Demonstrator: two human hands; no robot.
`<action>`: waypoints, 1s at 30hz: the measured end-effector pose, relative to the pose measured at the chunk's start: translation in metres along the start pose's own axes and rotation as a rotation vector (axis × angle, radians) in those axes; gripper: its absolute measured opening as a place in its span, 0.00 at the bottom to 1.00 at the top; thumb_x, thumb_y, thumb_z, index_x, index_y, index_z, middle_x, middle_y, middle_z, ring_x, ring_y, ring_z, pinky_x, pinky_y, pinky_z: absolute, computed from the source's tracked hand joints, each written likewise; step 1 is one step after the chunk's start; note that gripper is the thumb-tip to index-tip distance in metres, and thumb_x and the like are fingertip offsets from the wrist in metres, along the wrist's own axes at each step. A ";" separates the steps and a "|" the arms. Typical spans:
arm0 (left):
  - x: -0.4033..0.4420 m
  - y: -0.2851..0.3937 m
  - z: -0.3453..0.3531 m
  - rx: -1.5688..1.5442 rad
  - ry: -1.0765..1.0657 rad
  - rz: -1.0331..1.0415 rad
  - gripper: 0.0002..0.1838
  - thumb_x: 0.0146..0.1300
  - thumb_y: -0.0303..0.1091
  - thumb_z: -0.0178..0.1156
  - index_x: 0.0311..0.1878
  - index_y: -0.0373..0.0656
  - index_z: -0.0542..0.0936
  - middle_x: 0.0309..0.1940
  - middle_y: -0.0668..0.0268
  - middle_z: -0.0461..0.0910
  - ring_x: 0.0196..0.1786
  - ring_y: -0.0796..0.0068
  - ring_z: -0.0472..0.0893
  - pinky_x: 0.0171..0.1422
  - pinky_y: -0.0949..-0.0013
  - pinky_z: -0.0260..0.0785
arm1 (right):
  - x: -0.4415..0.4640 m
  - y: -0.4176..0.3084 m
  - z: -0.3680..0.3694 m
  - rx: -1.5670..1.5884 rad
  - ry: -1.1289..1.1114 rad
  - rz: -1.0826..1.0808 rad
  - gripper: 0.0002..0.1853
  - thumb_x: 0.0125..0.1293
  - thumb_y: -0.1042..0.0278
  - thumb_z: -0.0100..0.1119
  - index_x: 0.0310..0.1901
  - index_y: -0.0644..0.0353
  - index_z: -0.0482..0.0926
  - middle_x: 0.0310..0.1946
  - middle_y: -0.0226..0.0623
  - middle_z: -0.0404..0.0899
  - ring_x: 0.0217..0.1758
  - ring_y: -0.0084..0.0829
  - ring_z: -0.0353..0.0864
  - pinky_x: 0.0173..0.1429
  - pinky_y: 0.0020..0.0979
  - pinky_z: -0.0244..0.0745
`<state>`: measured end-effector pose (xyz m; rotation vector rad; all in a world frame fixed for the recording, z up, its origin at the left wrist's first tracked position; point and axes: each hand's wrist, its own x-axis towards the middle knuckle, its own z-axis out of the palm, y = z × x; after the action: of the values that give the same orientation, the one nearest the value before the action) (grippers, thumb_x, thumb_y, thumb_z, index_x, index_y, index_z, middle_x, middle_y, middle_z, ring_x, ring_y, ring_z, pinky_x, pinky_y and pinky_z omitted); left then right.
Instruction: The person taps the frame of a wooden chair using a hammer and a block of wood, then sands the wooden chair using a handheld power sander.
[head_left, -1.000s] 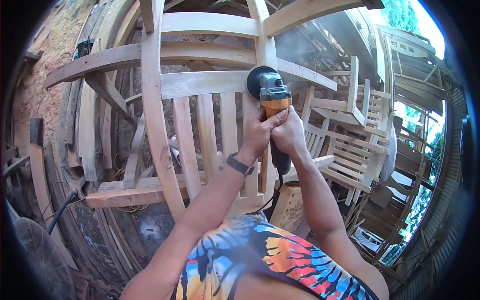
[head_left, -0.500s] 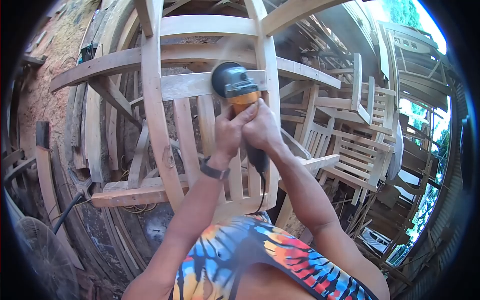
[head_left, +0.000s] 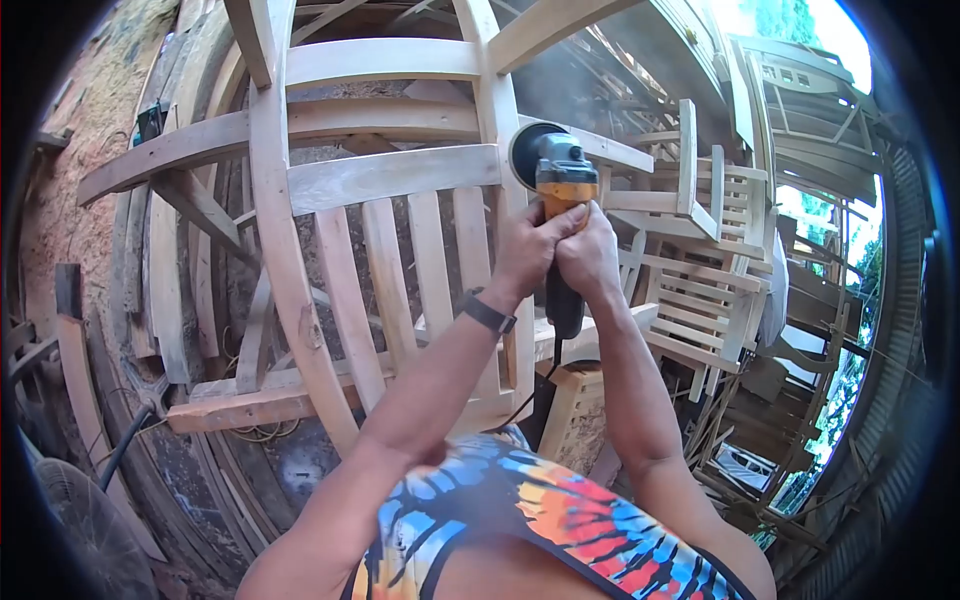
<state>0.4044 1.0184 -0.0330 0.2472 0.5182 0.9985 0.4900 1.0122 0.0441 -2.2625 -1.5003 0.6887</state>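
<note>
Both my hands are wrapped round an angle grinder [head_left: 567,180] with an orange and grey head and a black body. My left hand [head_left: 530,250], with a dark band at the wrist, grips it from the left. Pressed against it, my right hand [head_left: 588,255] holds the grinder's right side. The round dark disc [head_left: 535,155] overlaps the right upright of a pale wooden chair frame [head_left: 400,180], near the end of a wide crosspiece. Whether the disc touches the wood cannot be made out. Several vertical slats [head_left: 430,260] stand below that crosspiece.
Slatted wooden furniture [head_left: 700,300] is stacked at the right. Long boards [head_left: 170,270] lean at the left, above a round fan [head_left: 85,510] at the lower left. The grinder's black cord [head_left: 540,392] hangs towards my body. Dusty haze hangs near the disc.
The grinder and both hands moved left along the crosspiece, then back right to the right upright. The view of the chair frame has shifted slightly left.
</note>
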 end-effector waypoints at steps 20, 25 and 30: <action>-0.008 0.002 -0.015 0.020 0.073 0.084 0.17 0.74 0.36 0.66 0.58 0.34 0.83 0.48 0.63 0.87 0.49 0.79 0.85 0.56 0.73 0.76 | 0.004 -0.019 0.014 -0.124 -0.130 0.007 0.19 0.63 0.68 0.62 0.53 0.70 0.75 0.42 0.58 0.87 0.48 0.53 0.90 0.54 0.43 0.84; -0.006 0.000 -0.016 0.016 0.036 0.101 0.17 0.74 0.35 0.66 0.57 0.33 0.84 0.48 0.62 0.87 0.49 0.78 0.85 0.56 0.72 0.76 | 0.001 -0.019 0.012 -0.089 -0.113 0.023 0.19 0.62 0.68 0.62 0.52 0.69 0.75 0.42 0.60 0.87 0.50 0.55 0.89 0.55 0.44 0.83; -0.009 -0.003 -0.014 -0.025 0.082 0.114 0.17 0.72 0.35 0.67 0.56 0.32 0.84 0.47 0.63 0.88 0.47 0.78 0.85 0.54 0.72 0.77 | 0.004 -0.013 0.017 -0.097 -0.111 0.003 0.19 0.62 0.68 0.63 0.52 0.69 0.75 0.42 0.60 0.87 0.50 0.56 0.89 0.55 0.45 0.83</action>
<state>0.3950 1.0088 -0.0438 0.2156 0.5708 1.1295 0.4719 1.0206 0.0357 -2.3331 -1.6141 0.7690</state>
